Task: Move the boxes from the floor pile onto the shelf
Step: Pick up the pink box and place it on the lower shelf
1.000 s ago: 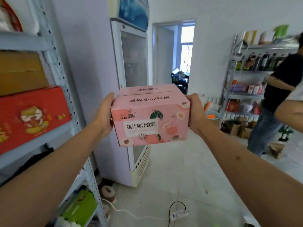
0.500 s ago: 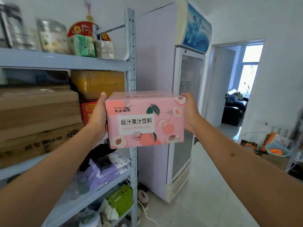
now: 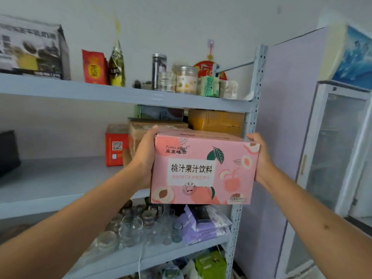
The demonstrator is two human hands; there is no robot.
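I hold a pink juice carton (image 3: 201, 170) with peach pictures up in front of the grey metal shelf (image 3: 50, 178), at the height of its middle board. My left hand (image 3: 144, 152) grips the carton's left side, thumb over the top edge. On the carton's right side my right hand (image 3: 261, 156) does the same. The carton hangs in the air before the shelf's right part, its bottom clear of the board. Behind it on that board stand brown cartons (image 3: 159, 125) and an orange-brown carton (image 3: 215, 119).
A red box (image 3: 116, 146) stands on the middle board left of the cartons, with bare board further left. Jars and packets line the upper board (image 3: 100, 93). Several glasses (image 3: 130, 228) fill the lower board. A glass-door fridge (image 3: 338, 148) stands right of the shelf.
I have turned left from the room toward the shelf, carrying the pink carton. The carton now sits in front of the middle board's stacked cartons. Both hands keep their hold.
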